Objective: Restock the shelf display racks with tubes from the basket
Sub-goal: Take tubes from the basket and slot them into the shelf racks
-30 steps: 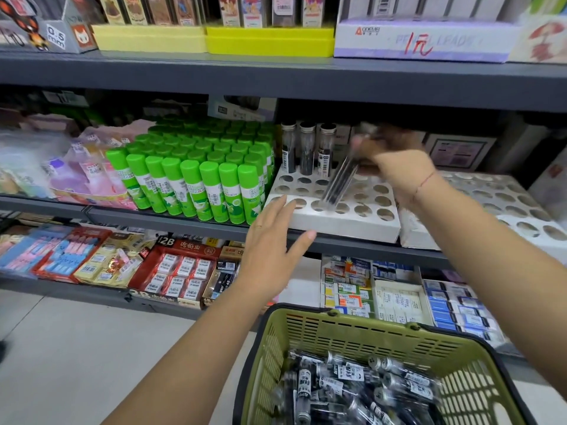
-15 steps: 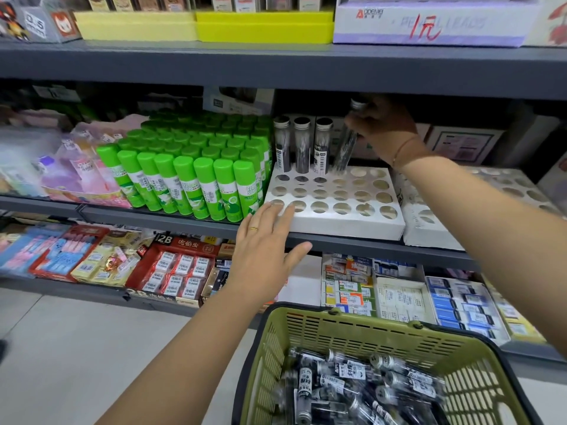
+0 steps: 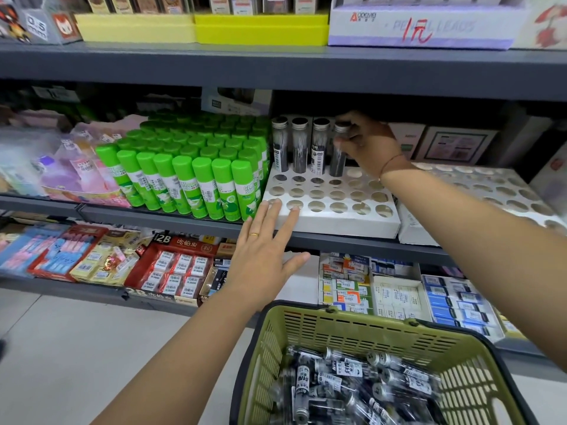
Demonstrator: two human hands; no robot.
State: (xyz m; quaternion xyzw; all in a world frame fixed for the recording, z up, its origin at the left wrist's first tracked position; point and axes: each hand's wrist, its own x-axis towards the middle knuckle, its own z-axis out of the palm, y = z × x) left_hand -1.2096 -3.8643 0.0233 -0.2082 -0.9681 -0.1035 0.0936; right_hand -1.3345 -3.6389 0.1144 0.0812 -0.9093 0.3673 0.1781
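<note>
A white display rack (image 3: pixel 343 220) full of round holes sits on the middle shelf. Three clear tubes (image 3: pixel 300 147) with silver caps stand upright in its back row. My right hand (image 3: pixel 369 142) grips the cap end of a fourth tube (image 3: pixel 337 157), which stands upright in the hole just right of them. My left hand (image 3: pixel 265 250) is flat and open, its fingertips resting on the rack's front left corner. A green basket (image 3: pixel 352 328) at the bottom right holds several more tubes (image 3: pixel 352 381) lying in a heap.
Green glue sticks (image 3: pixel 190 167) stand packed just left of the rack. A second white rack (image 3: pixel 491 191) with bare holes lies to the right. The shelf above (image 3: pixel 276 67) hangs low over the tubes. Eraser and lead boxes (image 3: pixel 178 268) fill the lower shelf.
My right hand carried the tube from a slant over the rack's middle to the back row and stood it upright in a hole. My left hand moved up onto the rack's corner.
</note>
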